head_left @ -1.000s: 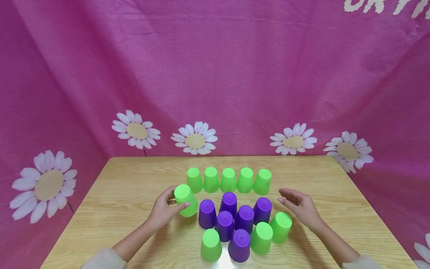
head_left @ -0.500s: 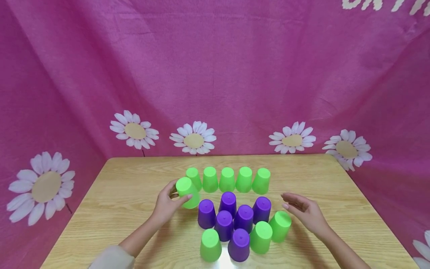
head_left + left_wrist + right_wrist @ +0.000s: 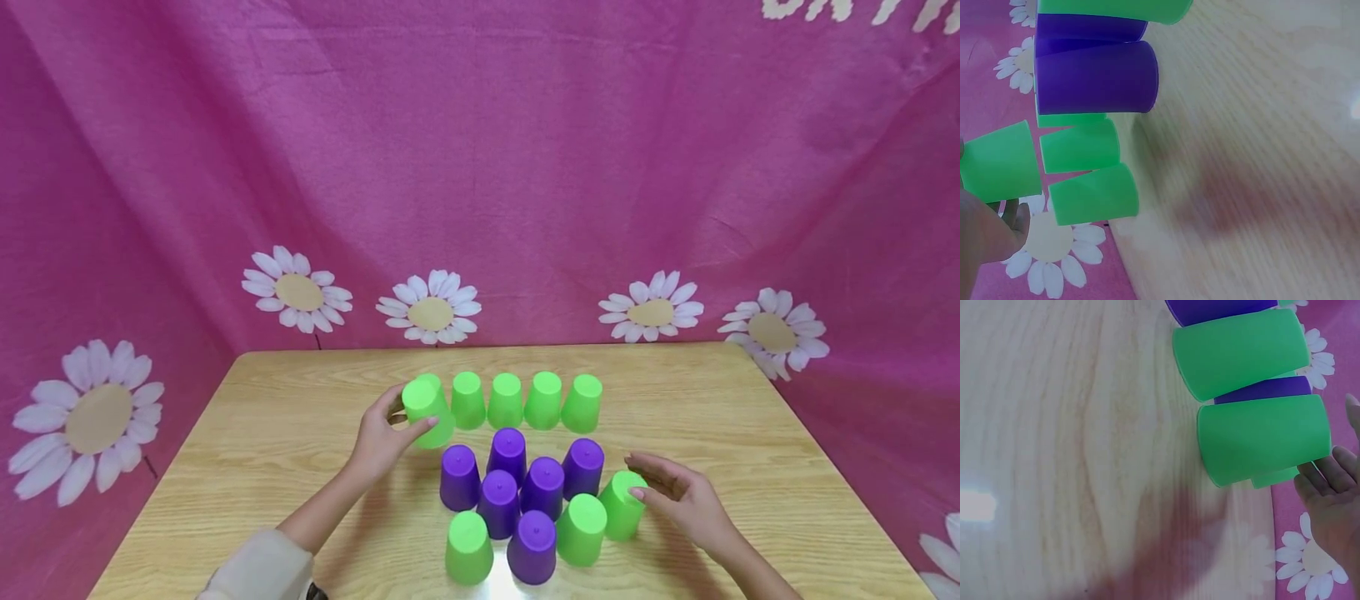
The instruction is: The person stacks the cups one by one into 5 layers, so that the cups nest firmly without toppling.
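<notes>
My left hand (image 3: pixel 381 440) grips an upside-down green cup (image 3: pixel 426 415) between thumb and fingers. In the left wrist view this held cup (image 3: pixel 1001 164) is lifted above the table. It overlaps the leftmost cup of the back green row (image 3: pixel 506 402) in the head view. My right hand (image 3: pixel 692 504) is beside the rightmost green cup (image 3: pixel 621 510), its thumb over the cup's top in the head view. In the right wrist view the fingers (image 3: pixel 1334 476) are relaxed just past that cup's base end, the thumb apart from it.
Several purple cups (image 3: pixel 542 488) stand upside down in a cluster mid-table. A green cup (image 3: pixel 582 530) stands to their right and another green cup (image 3: pixel 468 548) at the front left. The wooden table (image 3: pixel 285 433) meets a pink flowered cloth (image 3: pixel 480 167) behind.
My left hand has carried its green cup away from me and slightly right, towards the back row. My right hand has come nearer and down to the rightmost green cup.
</notes>
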Action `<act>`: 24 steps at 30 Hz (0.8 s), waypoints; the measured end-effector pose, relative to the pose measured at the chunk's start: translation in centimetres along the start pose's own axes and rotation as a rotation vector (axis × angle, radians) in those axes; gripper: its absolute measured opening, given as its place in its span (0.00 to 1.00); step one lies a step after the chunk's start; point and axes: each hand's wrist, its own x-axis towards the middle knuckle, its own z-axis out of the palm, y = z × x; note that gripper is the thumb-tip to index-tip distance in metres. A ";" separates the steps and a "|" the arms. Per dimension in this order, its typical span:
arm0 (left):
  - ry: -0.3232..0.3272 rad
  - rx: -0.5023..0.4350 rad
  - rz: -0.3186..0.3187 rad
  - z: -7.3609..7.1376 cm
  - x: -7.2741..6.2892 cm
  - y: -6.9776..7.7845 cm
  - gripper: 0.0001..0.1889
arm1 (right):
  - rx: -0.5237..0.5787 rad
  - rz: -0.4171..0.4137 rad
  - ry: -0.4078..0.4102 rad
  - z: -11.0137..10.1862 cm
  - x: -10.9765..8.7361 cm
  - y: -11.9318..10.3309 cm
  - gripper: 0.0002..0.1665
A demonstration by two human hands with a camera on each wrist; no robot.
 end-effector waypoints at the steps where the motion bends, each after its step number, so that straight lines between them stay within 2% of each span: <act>1: 0.000 0.004 0.002 0.0 0.1 0.1 0.28 | 0.007 -0.004 -0.005 0.1 -0.1 0.0 0.23; 6: 0.008 0.009 0.007 0.4 0.7 0.4 0.28 | -0.002 0.018 -0.012 0.4 -0.6 0.1 0.25; 14: 0.015 0.008 0.041 1.2 1.6 1.0 0.27 | -0.025 0.084 0.019 0.9 -1.1 0.1 0.29; 22: 0.031 0.035 0.026 1.7 2.5 2.0 0.28 | -0.013 0.053 0.019 1.0 -1.4 0.6 0.30; 24: 0.040 0.033 0.038 1.8 2.7 2.2 0.27 | -0.005 0.050 0.015 1.0 -1.4 0.7 0.29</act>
